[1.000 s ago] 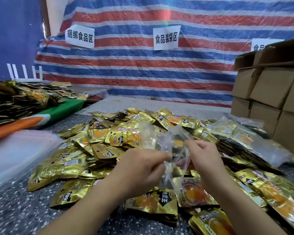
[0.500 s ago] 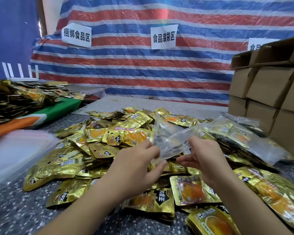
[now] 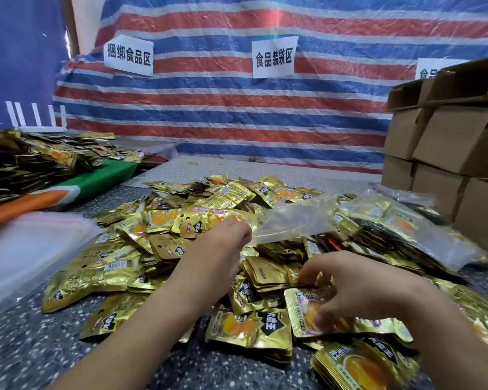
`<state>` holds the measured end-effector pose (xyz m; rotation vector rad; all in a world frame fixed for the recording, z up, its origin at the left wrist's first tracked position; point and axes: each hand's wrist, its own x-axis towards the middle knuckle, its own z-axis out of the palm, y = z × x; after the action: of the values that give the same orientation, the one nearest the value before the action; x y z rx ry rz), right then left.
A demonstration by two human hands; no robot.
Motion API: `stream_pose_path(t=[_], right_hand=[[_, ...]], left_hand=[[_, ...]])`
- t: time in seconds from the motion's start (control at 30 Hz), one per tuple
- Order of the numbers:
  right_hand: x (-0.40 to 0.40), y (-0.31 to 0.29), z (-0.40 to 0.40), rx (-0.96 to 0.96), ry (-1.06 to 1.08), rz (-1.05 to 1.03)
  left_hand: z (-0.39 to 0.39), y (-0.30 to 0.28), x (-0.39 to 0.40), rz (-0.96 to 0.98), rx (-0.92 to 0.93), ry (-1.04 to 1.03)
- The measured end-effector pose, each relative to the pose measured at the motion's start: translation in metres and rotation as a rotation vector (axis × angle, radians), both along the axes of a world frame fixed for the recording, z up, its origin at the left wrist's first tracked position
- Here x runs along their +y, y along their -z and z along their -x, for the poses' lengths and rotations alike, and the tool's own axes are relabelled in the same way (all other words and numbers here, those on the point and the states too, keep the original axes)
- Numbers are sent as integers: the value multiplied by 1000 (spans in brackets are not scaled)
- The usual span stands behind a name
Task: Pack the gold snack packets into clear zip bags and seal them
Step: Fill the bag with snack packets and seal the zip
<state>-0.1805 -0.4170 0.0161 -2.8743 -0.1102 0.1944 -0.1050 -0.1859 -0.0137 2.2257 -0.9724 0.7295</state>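
Note:
A wide heap of gold snack packets (image 3: 209,209) covers the speckled table (image 3: 26,347). My left hand (image 3: 223,249) pinches the edge of an empty clear zip bag (image 3: 296,220), which lies out to the right over the heap. My right hand (image 3: 347,288) is lower, with its fingers curled down onto a small stack of gold packets (image 3: 276,274) near the front. Whether they grip the stack is hidden by blur. Filled clear bags (image 3: 406,229) lie at the right of the heap.
Stacked cardboard boxes (image 3: 448,142) stand at the right edge. A pile of empty clear bags (image 3: 26,249) lies at the left. Behind it sits another mass of packets (image 3: 26,161) on green and orange cloth. A striped tarp (image 3: 237,114) with paper signs closes the back.
My right hand let go of the clear bag and dropped down onto the packets at the front. My left hand kept the bag, which now lies flatter and further right.

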Motion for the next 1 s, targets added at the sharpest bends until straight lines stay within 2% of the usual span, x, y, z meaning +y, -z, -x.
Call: stream_pose_path(t=[0.27, 0.43, 0.5, 0.63, 0.73, 0.87, 1.0], right_hand=[[5, -1, 3, 8, -20, -33], [-6, -8, 3, -128, -60, -59], [-11, -13, 4, -185, -95, -264], [-6, -19, 7, -241, -196, -882], [1, -20, 5, -265, -244, -1211], [9, -21, 1, -467, -212, -1450], [11, -21, -1, -662, -177, -1584]], left_hand=[[-3, 1, 0, 13, 15, 45], [-3, 0, 0, 0, 28, 32], [-4, 0, 0, -34, 38, 31], [-4, 2, 0, -92, 71, 6], [-4, 2, -1, -155, 97, -20], [-1, 3, -5, -231, 71, -19], [2, 4, -7, -334, 19, -46]])
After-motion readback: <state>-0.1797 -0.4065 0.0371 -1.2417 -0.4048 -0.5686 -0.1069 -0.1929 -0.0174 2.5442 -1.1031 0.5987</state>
